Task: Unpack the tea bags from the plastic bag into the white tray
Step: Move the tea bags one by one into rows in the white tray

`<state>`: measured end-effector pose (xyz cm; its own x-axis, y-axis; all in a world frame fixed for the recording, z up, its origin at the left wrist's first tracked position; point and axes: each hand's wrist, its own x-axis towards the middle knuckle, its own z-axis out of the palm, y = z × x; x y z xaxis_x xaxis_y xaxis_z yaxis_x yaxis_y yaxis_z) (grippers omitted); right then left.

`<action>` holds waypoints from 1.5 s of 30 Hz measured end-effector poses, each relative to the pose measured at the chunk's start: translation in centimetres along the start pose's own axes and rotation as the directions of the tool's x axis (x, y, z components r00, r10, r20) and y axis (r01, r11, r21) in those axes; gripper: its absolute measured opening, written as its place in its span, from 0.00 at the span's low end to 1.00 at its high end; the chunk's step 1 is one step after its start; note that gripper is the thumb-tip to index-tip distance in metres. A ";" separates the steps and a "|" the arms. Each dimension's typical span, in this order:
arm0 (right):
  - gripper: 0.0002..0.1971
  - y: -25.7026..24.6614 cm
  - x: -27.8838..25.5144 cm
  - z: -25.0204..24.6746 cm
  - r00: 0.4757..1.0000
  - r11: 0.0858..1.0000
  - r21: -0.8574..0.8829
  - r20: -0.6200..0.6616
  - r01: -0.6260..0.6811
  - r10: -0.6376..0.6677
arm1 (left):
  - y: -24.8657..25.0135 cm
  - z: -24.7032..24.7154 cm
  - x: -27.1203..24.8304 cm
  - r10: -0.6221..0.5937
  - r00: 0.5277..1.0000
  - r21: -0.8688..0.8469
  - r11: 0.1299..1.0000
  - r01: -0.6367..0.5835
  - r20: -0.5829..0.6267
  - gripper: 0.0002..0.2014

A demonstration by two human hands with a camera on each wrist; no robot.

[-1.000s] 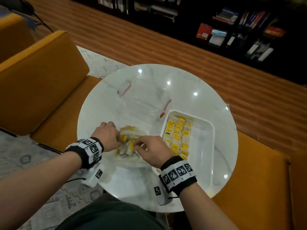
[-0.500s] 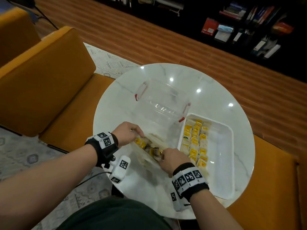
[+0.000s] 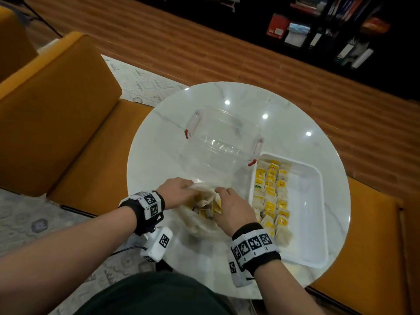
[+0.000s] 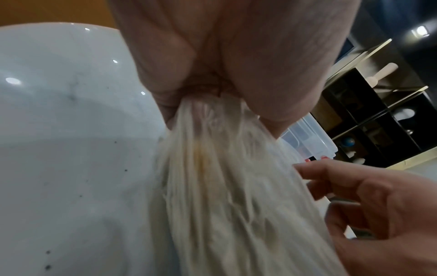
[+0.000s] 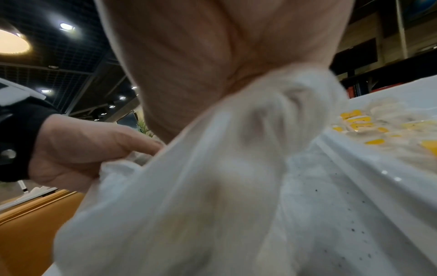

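The round marble table point(image 3: 159, 142) carries everything, and each place below is given from it. Toward its far middle lies a clear plastic storage box with red latches point(image 3: 223, 138), apparently set aside. On the table's right half sits the white tray point(image 3: 304, 223), its left part already lined with rows of yellow-tagged tea bags point(image 3: 271, 201), so it seems the right part is kept free for more. At the table's near edge, just left of the tray, stands the plastic bag point(image 3: 204, 226), more tea bags showing through its mouth. The left hand point(image 3: 176, 192) pinches a gathered bunch of the film between curled fingers and thumb, and the right hand point(image 3: 234, 209) likewise grips the opposite side of the film; together they likely pull the mouth wide for reaching in or tipping toward the tray.
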<state>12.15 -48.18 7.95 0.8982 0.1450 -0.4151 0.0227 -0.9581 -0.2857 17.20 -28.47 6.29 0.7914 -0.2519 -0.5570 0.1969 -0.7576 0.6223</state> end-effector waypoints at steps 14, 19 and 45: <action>0.23 -1.4 2.3 1.3 0.972 0.973 0.019 -0.052 0.231 -0.230 | -0.4 -0.8 0.1 -0.004 1.000 -0.229 0.974 0.002 -0.008 0.12; 0.14 -1.8 2.0 1.8 0.949 0.941 -0.132 -0.009 0.310 -0.314 | -0.5 -0.9 0.4 -0.003 1.000 -0.233 0.972 0.000 -0.010 0.12; 0.05 -1.4 -4.6 -7.5 0.947 0.300 0.906 -0.321 0.299 0.027 | 5.8 -0.3 -3.5 0.181 0.982 -0.729 0.678 -0.090 0.048 0.35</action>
<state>11.23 -49.32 16.76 0.9918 0.0323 -0.1233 -0.1227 -0.0201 -0.9922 15.74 -31.84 12.00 0.7854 -0.4135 -0.4607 0.4848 -0.0520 0.8731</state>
